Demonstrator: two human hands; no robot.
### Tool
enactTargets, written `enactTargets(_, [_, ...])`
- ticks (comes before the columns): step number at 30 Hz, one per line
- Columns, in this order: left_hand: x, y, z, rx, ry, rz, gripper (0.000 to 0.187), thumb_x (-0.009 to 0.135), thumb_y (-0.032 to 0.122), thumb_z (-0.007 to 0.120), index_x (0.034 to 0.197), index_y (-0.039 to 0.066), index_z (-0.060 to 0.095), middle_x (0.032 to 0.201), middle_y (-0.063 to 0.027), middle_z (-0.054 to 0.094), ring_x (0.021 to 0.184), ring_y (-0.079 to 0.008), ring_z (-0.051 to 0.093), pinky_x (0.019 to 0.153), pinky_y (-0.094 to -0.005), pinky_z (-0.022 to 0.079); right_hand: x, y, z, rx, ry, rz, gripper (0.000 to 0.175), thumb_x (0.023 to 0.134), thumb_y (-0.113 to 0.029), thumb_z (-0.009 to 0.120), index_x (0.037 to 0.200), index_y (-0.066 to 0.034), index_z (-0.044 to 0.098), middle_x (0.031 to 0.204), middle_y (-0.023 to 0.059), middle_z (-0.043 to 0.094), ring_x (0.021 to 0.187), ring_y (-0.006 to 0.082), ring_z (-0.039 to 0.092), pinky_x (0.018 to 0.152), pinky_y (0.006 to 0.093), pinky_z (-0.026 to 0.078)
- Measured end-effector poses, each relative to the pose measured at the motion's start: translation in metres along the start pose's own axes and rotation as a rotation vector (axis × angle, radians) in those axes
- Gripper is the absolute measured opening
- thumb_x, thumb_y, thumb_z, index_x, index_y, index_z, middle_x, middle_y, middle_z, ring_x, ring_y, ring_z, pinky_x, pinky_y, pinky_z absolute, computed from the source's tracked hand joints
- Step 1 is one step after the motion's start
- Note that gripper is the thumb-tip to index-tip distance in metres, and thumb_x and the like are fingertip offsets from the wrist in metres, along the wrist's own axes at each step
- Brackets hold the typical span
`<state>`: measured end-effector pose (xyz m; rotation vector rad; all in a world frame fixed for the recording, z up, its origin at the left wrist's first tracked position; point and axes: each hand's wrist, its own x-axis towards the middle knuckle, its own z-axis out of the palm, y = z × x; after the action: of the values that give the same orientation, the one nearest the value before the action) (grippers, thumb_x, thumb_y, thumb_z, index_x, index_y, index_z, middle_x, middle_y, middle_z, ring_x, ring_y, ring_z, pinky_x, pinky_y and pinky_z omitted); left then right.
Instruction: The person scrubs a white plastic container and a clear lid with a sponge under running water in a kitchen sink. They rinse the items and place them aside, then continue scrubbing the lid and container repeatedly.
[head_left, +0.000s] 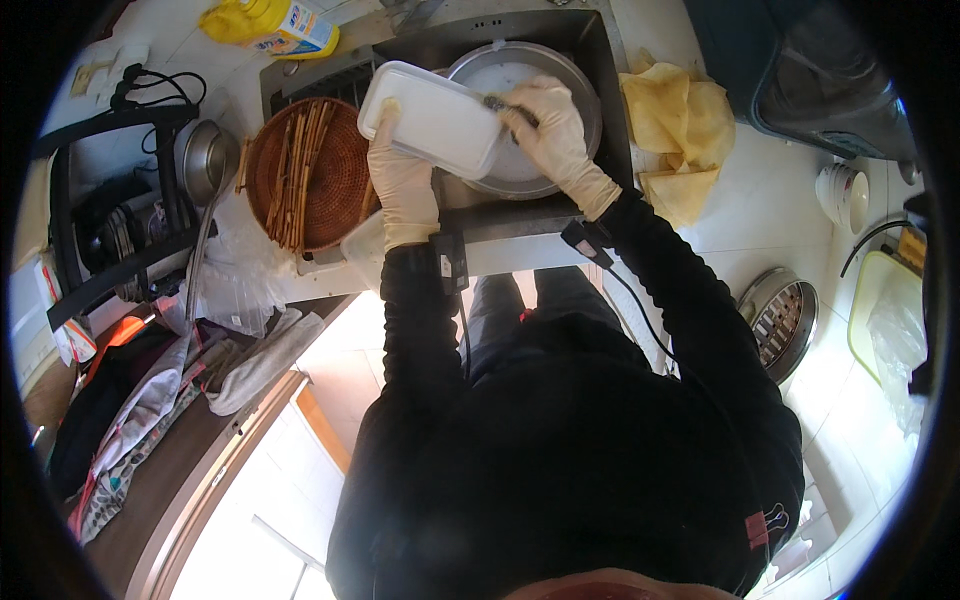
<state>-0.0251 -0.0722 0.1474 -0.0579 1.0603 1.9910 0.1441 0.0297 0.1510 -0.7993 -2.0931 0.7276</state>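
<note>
My left hand (401, 176), in a pale glove, grips a white rectangular plastic container (435, 116) by its left end, thumb on the flat face. The container is tilted over the sink (495, 217). In my gloved right hand (551, 127) is a dark scrubber (510, 109), held against the container's right end; the fingers hide part of it. Beneath sits a round metal basin (589, 82) with whitish, sudsy water (491, 75). To the left of my left hand, a round woven basket (337, 187) carries a bundle of thin brown sticks (300, 172).
A yellow bottle (281, 30) stands behind the sink. Yellow cloths (675, 127) lie on the right counter, near stacked bowls (844, 196) and a metal steamer (780, 322). A ladle (206, 165) and clear plastic bags (240, 277) are at the left. A translucent container (364, 247) rests at the sink's front edge.
</note>
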Motion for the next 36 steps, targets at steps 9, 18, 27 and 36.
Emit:
enactTargets(9, [-0.002,0.001,-0.006,-0.031,0.014,-0.029,0.044,0.091,0.024,0.07,0.127,0.002,0.057,0.121,-0.0114,0.063,0.115,-0.0252,0.059,0.1,-0.0421,0.047,-0.021,0.02,0.012,0.39,0.041,0.425,0.017,0.081,-0.007,0.075,0.096,-0.0011,0.068,0.093,0.0105,0.063,0.086,0.0241,0.06,0.08,0.0331,0.048])
enactTargets(18, [0.01,-0.005,0.005,-0.05,0.002,0.0,0.042,0.092,0.024,0.069,0.126,0.003,0.058,0.119,-0.0114,0.064,0.111,-0.0245,0.06,0.098,-0.0413,0.048,-0.013,0.018,0.025,0.245,-0.006,0.421,0.02,0.083,-0.018,0.071,0.094,-0.0014,0.068,0.093,0.0166,0.066,0.092,0.033,0.061,0.084,0.0379,0.048])
enactTargets(27, [0.02,-0.012,0.009,-0.011,-0.003,0.023,0.039,0.096,0.027,0.064,0.126,0.003,0.058,0.118,-0.0112,0.063,0.109,-0.025,0.061,0.096,-0.0408,0.049,-0.053,-0.002,0.046,0.378,0.142,0.656,0.021,0.079,-0.014,0.074,0.093,-0.0014,0.065,0.093,0.0167,0.063,0.09,0.0319,0.06,0.082,0.0398,0.047])
enactTargets(36, [0.029,-0.018,0.016,-0.021,0.027,0.04,0.038,0.094,0.031,0.065,0.123,0.007,0.059,0.114,-0.0107,0.063,0.107,-0.0255,0.06,0.096,-0.0417,0.048,-0.046,-0.006,0.059,0.224,0.142,0.667,0.023,0.082,-0.013,0.075,0.095,0.0019,0.064,0.096,0.0159,0.062,0.085,0.0248,0.061,0.077,0.0354,0.049])
